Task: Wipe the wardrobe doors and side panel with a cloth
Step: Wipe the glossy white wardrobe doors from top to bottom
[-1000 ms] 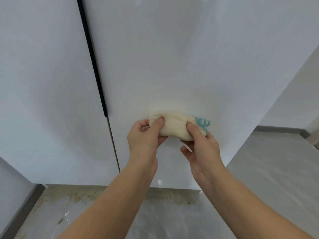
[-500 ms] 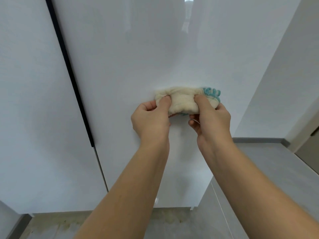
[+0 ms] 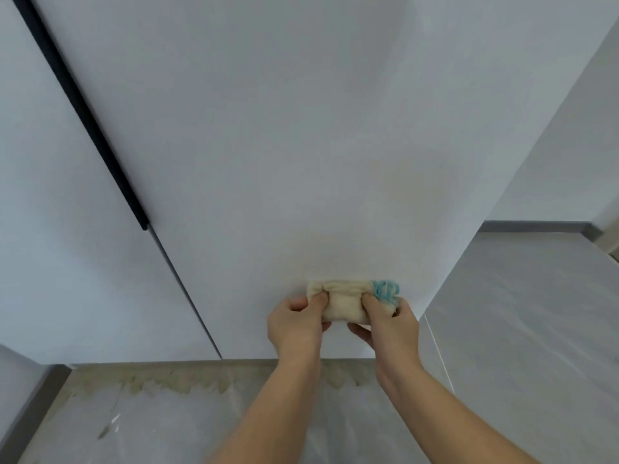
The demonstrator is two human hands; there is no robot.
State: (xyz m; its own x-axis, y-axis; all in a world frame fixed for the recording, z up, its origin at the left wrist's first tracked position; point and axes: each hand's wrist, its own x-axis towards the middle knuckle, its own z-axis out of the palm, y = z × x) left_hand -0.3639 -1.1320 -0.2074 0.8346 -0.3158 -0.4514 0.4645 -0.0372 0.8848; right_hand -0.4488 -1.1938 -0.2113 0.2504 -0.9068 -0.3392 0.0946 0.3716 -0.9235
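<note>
Obs.: a bunched cream cloth [image 3: 345, 304] with a turquoise trim at one end is pressed flat against the right-hand wardrobe door [image 3: 301, 145], low on the panel, just above the door's bottom edge and nearer its right edge than the dark vertical handle strip [image 3: 83, 112], which sits well to the left and higher.

Left hand [image 3: 296, 324]: fingers curled narrow, thumb over the cloth's left end, pinching it against the door. Right hand [image 3: 390, 324]: same closed pinch on the right end, thumb on top, just below the trim.

Reading: two hands on one small wad most likely means the person wants firm, even pressure, and wants the folds kept from opening under friction on a glossy face.

Orientation: long axis of the cloth runs horizontally across the door, parallel to the bottom edge; trimmed end points right, toward the door's outer corner and the side panel [image 3: 569, 128] beyond it.

Floor [image 3: 519, 329] under the door shows a stained band; not part of the job.
</note>
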